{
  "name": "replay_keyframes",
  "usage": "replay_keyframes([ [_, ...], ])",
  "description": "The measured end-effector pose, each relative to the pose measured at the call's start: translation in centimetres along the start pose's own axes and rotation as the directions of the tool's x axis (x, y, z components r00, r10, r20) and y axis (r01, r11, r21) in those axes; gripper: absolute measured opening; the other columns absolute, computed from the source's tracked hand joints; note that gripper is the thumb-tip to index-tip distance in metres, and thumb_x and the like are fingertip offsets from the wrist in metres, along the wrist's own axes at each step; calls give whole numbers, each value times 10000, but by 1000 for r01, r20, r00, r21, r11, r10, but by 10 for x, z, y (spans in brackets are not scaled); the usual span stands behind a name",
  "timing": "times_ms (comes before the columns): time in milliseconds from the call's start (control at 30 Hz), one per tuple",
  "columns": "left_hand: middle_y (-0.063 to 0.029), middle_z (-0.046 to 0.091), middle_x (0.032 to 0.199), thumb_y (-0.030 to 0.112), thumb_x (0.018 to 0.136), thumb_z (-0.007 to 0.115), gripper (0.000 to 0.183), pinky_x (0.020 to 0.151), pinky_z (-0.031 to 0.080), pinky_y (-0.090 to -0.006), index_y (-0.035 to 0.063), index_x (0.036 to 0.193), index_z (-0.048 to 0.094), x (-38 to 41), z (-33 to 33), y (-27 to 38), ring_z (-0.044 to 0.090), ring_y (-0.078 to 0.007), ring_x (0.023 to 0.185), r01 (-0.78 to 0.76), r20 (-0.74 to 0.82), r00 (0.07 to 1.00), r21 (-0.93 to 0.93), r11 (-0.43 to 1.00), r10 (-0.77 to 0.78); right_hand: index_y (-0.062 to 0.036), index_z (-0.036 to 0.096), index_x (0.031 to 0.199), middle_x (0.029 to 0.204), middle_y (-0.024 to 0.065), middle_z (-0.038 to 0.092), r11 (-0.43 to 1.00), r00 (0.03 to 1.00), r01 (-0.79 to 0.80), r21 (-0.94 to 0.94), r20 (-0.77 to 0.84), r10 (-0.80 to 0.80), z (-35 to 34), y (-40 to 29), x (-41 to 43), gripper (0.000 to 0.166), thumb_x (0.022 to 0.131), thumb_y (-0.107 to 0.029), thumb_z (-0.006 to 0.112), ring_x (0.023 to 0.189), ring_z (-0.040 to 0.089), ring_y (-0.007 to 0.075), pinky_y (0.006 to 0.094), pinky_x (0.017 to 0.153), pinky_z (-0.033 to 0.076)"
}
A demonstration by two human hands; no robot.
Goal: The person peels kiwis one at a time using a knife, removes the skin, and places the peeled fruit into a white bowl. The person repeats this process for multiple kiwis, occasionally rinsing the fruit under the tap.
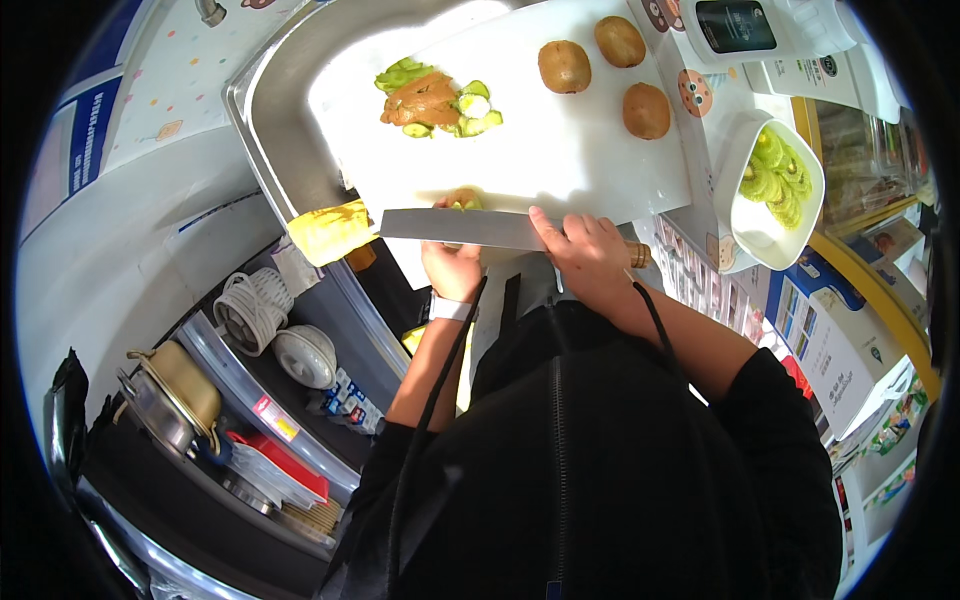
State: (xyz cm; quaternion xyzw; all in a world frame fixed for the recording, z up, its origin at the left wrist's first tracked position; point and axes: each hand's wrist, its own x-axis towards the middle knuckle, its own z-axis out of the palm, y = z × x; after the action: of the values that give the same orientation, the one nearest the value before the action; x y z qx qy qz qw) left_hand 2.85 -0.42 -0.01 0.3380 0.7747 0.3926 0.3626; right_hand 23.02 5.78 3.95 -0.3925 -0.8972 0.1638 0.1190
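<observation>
A long knife (465, 228) lies level across the near edge of a white cutting board (525, 169). My right hand (592, 251) is closed around its handle end, the index finger laid along the blade. Beyond and partly under the blade, my left hand (452, 262) holds a kiwi (466, 198) with some green flesh bared; the blade hides much of it. Brown kiwi peel (421, 101) and green trimmings (480, 124) form a pile at the board's upper left. Whole kiwis (564, 67) rest at the upper right. A white container (814, 217) on the right holds kiwi slices (776, 176).
The board lies over a steel sink (281, 112). A yellow cloth (330, 231) touches the board's left corner. White bottles (810, 26) stand at the upper right. Shelves with a pot (180, 382) and dishes are at the lower left, a printed box (832, 345) at the right.
</observation>
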Motion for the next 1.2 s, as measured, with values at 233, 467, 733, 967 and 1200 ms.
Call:
replay_keyframes([
  [233,-138,577,1198,32,740,765,585,952,455,-319,-46,1261,511,4,-3,15,562,-212,1095,5,78,997,36,999,-7,-140,635,1211,679,17,456,999,999,-25,25,48,23,-2,-4,-3,439,776,-169,678,642,519,185,325,596,422],
  [467,-127,586,1177,31,729,774,603,951,454,-315,-36,1265,508,3,-2,16,566,-205,1080,-24,51,998,58,998,21,-143,657,1178,660,7,442,1000,1000,-11,-4,25,11,-3,-5,1,406,773,-163,678,621,514,173,309,586,421],
  [733,-156,615,1131,66,743,760,513,937,454,-336,-39,1205,561,3,-3,5,592,-242,1057,-49,53,997,33,998,47,-137,690,1127,642,8,430,998,998,-7,-63,-63,3,5,-9,9,352,775,-162,684,605,510,174,306,575,414],
  [967,-164,614,1115,78,753,754,471,944,449,-342,-26,1178,581,3,-2,0,589,-263,1075,-60,18,998,65,996,59,-128,688,1129,648,10,445,999,998,-39,-24,-43,37,5,-10,6,348,783,-165,683,602,513,183,318,580,417],
  [1200,-93,614,1012,99,766,749,401,818,459,-325,8,1132,612,1,0,14,571,-204,892,-15,-19,1000,44,999,16,-131,695,1108,649,17,454,996,995,-84,-33,-52,82,13,-11,8,335,775,-167,692,611,532,187,326,577,425],
])
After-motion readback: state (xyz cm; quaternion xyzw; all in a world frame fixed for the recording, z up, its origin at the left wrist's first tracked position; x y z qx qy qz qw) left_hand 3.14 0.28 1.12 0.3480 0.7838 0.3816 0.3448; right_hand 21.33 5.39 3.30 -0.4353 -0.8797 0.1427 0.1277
